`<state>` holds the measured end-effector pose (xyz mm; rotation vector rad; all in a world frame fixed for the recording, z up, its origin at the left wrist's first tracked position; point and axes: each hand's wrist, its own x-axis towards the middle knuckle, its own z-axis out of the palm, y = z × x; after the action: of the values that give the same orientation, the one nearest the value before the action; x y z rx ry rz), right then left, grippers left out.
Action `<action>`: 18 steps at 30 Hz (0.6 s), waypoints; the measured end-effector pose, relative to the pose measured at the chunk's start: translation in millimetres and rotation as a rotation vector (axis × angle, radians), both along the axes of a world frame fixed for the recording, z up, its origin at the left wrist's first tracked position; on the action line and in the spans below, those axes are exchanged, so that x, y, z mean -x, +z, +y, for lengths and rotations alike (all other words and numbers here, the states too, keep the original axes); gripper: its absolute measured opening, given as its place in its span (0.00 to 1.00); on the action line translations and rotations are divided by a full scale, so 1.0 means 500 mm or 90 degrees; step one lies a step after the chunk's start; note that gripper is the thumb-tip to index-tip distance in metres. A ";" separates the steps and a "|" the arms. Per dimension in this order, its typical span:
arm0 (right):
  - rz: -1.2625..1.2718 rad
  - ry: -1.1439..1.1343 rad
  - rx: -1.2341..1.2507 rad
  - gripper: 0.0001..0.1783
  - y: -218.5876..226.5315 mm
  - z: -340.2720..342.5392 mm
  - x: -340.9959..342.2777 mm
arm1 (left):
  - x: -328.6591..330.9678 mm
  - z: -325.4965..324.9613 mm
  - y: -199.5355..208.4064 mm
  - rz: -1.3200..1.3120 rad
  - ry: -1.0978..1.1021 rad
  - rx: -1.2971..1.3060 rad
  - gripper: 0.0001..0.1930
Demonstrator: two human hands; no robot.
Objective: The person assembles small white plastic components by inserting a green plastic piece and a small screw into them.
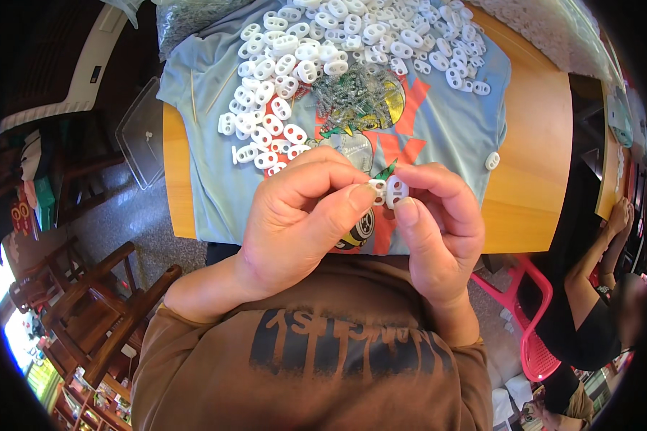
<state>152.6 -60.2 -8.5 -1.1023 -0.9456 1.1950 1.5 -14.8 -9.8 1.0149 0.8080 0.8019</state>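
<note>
A wooden worktop (539, 154) lay under a pale blue shirt (194, 165) bearing a heap of white two-holed pieces (285, 44). Before it, the left hand (302, 215) and right hand (442, 230) both pinched, metal springs (349, 93) lying beyond. The right gripped an oval piece (397, 189), the left a partly hidden white part (380, 190), seemingly touching; square alignment and light, steady pressure probably served best

Springs (356, 97) blocking ahead, white pieces (264, 92) left — bare cloth (456, 136) rightward
</note>
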 end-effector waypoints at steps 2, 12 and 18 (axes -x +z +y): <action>0.012 0.005 0.004 0.14 0.001 0.001 -0.002 | 0.003 0.007 -0.002 0.029 -0.022 -0.084 0.04; -0.010 0.015 -0.029 0.14 -0.009 0.001 -0.004 | 0.002 0.008 -0.006 0.075 -0.047 -0.149 0.04; -0.056 0.011 -0.042 0.13 -0.009 0.001 -0.005 | -0.002 0.001 -0.005 0.036 -0.034 -0.073 0.05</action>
<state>155.0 -59.6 -12.9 -1.1037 -1.0567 1.1293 2.3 -14.3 -12.2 1.1616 0.7865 0.7831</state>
